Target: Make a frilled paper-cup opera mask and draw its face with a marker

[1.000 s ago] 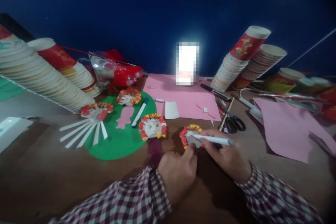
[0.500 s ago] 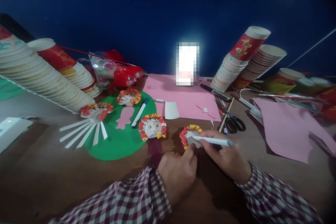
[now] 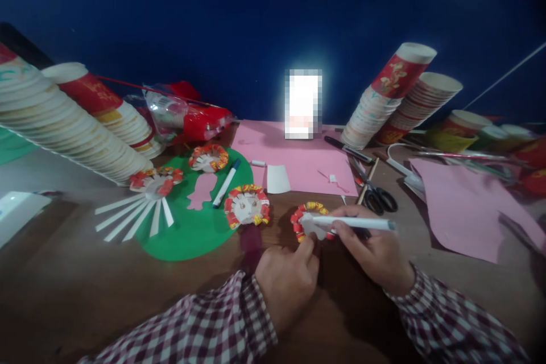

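My right hand [image 3: 381,253] is closed round a white marker [image 3: 362,223], which lies nearly level with its tip over a paper-cup cutout [image 3: 313,227]. This cutout has a pale round centre and a ring of curled red and yellow strips. My left hand [image 3: 290,273] has its fingers curled together, fingertips pressing the cutout's near edge against the table. To the left lies a similar paper-cup cutout with a face drawn on it [image 3: 247,209]. A dark purple paper piece [image 3: 251,243] sits just below that one, partly behind my left wrist.
A green paper shape [image 3: 179,242] carries a capped marker [image 3: 226,183], a pink cutout [image 3: 202,191] and a curled cup piece [image 3: 209,158]. Black-handled scissors [image 3: 381,200] lie right. Tall paper cup stacks [image 3: 77,125] lean left, others [image 3: 375,102] right. A bright blurred rectangle [image 3: 303,104] stands behind.
My right hand has shifted slightly right with the marker, whose back end now reaches further right. My left hand stays on the cutout.
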`<state>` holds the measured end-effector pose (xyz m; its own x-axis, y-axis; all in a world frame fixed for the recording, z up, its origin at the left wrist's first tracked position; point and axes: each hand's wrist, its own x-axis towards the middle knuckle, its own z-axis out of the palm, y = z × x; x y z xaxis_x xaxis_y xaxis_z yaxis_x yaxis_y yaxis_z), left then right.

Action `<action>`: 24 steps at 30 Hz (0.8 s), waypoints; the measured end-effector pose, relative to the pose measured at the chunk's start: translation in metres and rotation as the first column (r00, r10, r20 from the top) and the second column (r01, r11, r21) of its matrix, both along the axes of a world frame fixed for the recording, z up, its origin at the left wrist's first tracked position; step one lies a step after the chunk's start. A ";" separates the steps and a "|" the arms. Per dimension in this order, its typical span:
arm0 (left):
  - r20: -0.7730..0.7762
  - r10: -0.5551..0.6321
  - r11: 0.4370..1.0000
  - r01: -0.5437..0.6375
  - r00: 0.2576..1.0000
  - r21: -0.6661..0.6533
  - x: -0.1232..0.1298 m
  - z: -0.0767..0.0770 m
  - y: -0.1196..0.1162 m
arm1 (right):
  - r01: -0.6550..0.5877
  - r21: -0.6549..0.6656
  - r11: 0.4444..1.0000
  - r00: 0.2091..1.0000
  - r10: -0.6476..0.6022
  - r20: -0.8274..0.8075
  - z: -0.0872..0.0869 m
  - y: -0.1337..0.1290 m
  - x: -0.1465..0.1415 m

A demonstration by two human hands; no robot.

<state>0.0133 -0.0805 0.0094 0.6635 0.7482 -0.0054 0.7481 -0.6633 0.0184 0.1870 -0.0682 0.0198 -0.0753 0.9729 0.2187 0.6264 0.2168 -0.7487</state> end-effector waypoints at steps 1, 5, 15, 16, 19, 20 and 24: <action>-0.002 -0.004 1.000 0.004 1.000 -0.010 0.000 0.001 0.000 | 0.036 0.031 0.999 0.999 -0.036 -0.009 0.002 0.000 0.002; -0.005 0.006 0.998 -0.006 1.000 -0.068 0.000 0.002 0.001 | 0.088 0.212 0.973 0.995 -0.097 0.030 0.007 0.000 0.009; -0.014 0.000 0.997 -0.001 1.000 -0.074 0.000 0.008 0.000 | 0.077 0.126 0.989 0.993 -0.087 0.076 0.008 -0.014 0.010; -0.017 0.005 0.997 -0.006 1.000 -0.083 0.000 0.007 0.000 | 0.068 0.128 0.989 0.994 -0.078 0.079 0.007 -0.014 0.009; 0.009 0.008 0.996 -0.007 1.000 -0.088 -0.001 0.005 0.000 | 0.055 0.133 0.990 0.994 -0.067 0.091 0.005 -0.013 0.009; 0.023 0.017 0.997 -0.015 1.000 -0.080 -0.001 0.006 0.000 | 0.054 0.127 0.990 0.994 -0.065 0.088 0.004 -0.012 0.009; 0.013 -0.007 0.997 0.008 1.000 -0.080 -0.002 0.010 0.000 | 0.052 0.052 0.997 0.998 -0.054 0.042 0.003 -0.011 0.007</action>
